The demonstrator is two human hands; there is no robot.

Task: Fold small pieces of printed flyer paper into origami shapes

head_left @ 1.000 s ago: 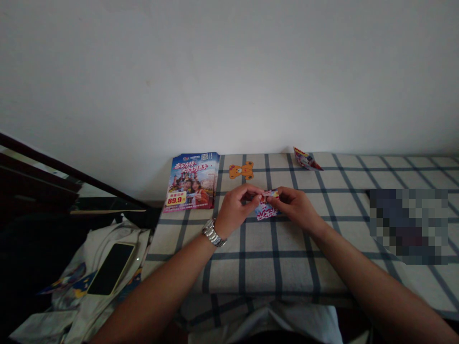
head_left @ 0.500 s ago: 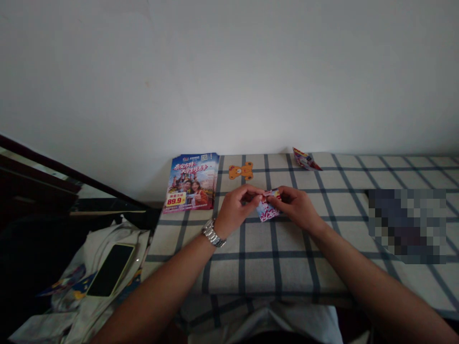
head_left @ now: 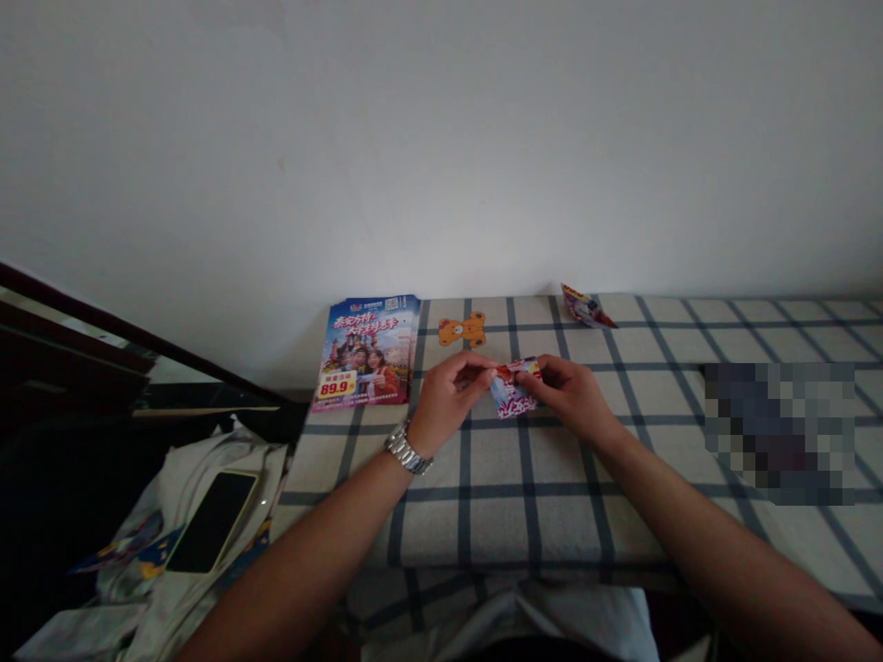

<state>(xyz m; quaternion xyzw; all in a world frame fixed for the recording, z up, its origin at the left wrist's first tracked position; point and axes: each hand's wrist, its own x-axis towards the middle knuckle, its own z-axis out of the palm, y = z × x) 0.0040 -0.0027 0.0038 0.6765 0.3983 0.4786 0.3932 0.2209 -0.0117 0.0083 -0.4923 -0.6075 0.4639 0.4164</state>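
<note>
A small folded piece of printed paper (head_left: 514,401), with white, purple and red print like a leaflet, is held just over the checked cloth. My left hand (head_left: 452,391), with a metal watch (head_left: 408,449) on the wrist, pinches its upper left edge between thumb and fingers. On the opposite side, my right hand (head_left: 571,393) grips the paper, thumb on the face toward me. Fingers cover part of its top edge. Behind the hands lies a flat orange bear cutout (head_left: 462,329). Left of my left hand is a stack of leaflets (head_left: 369,354).
A folded colourful paper (head_left: 586,308) stands against the wall (head_left: 441,165). At the right, a dark blurred-out item (head_left: 776,437) rests on the checked cloth (head_left: 441,519). Lower left, a phone (head_left: 212,521) lies on a pale crumpled bag or cloth (head_left: 142,598).
The paper has turned slightly and shows more of its printed face. My left fingertips have shifted a little left toward its corner, while my right hand has hardly moved.
</note>
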